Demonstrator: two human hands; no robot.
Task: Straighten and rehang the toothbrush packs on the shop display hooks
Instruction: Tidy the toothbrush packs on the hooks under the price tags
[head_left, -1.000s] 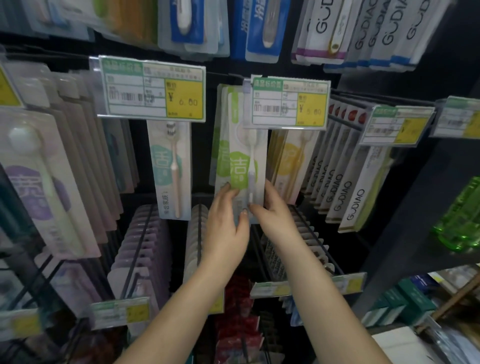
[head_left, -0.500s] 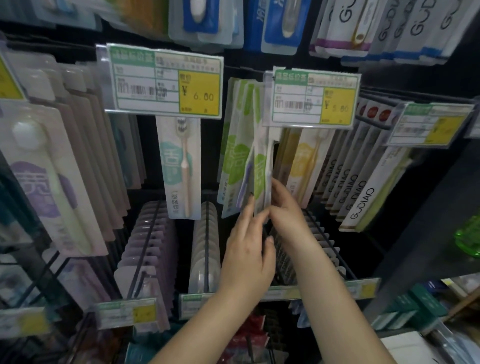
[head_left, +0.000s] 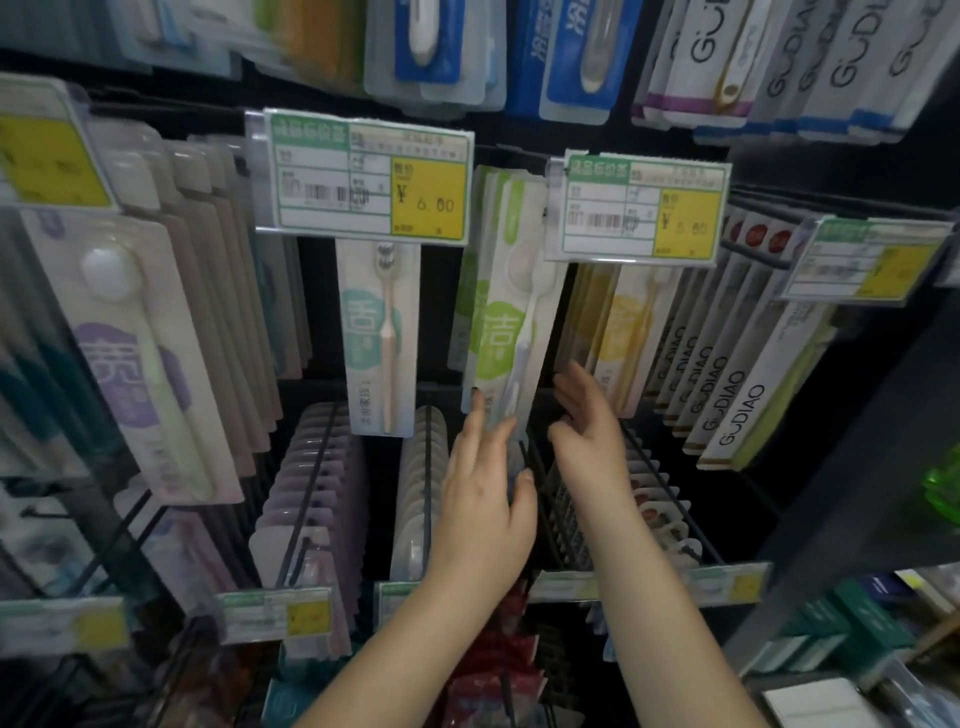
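Green-and-white carded toothbrush packs (head_left: 501, 322) hang bunched on the centre hook, just left of the yellow-and-white ¥5.80 price tag (head_left: 641, 210), front pack tilted w/ its bottom edge at your fingertips. Your left hand (head_left: 485, 499) has straight, spread fingers, tips touching the front pack's lower edge, gripping nothing. Your right hand (head_left: 587, 431) is loosely open just right of the packs, fingers relaxed; contact w/ the pack can't be told. To the left hangs a single teal-and-white toothbrush pack (head_left: 376, 338) under the ¥6.00 price tag (head_left: 363, 179). To the right, yellow-printed packs (head_left: 621, 332), then white GUDIAO boxes (head_left: 737, 410).
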